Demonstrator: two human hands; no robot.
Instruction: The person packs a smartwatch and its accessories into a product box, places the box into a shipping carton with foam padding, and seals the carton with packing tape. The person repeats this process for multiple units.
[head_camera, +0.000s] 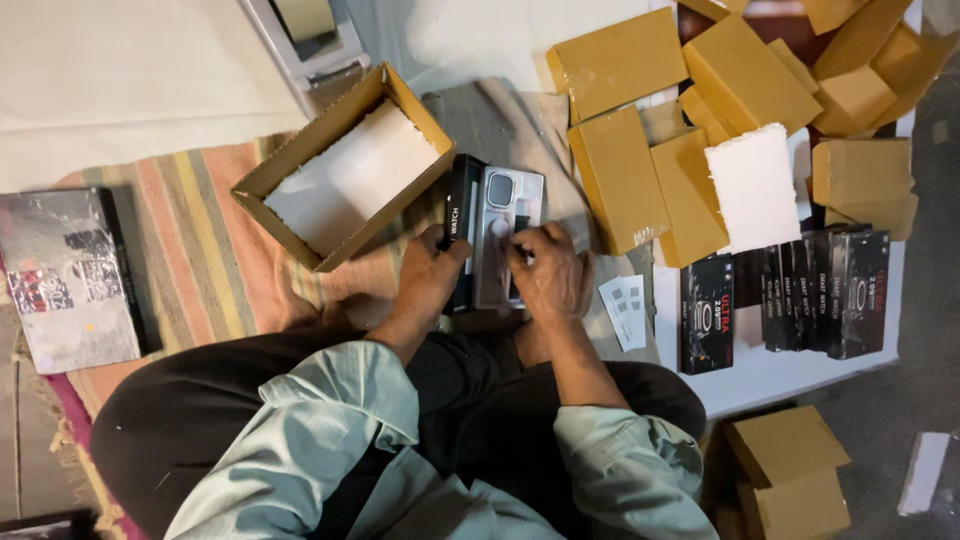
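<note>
A grey tray is lying between the left hand and right hand, an open carton sitting to its left, flat cartons lying to its right, boxed packs standing before those.

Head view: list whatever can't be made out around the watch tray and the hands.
- Lower end of the grey watch tray: covered by the right hand.
- What the right hand's fingertips pinch: too small, hidden by the fingers.
- Black box sleeve: near end hidden under the left hand.
- Open cardboard box: under its white foam nothing shows.
- Grey device: cut by the top edge.
</note>
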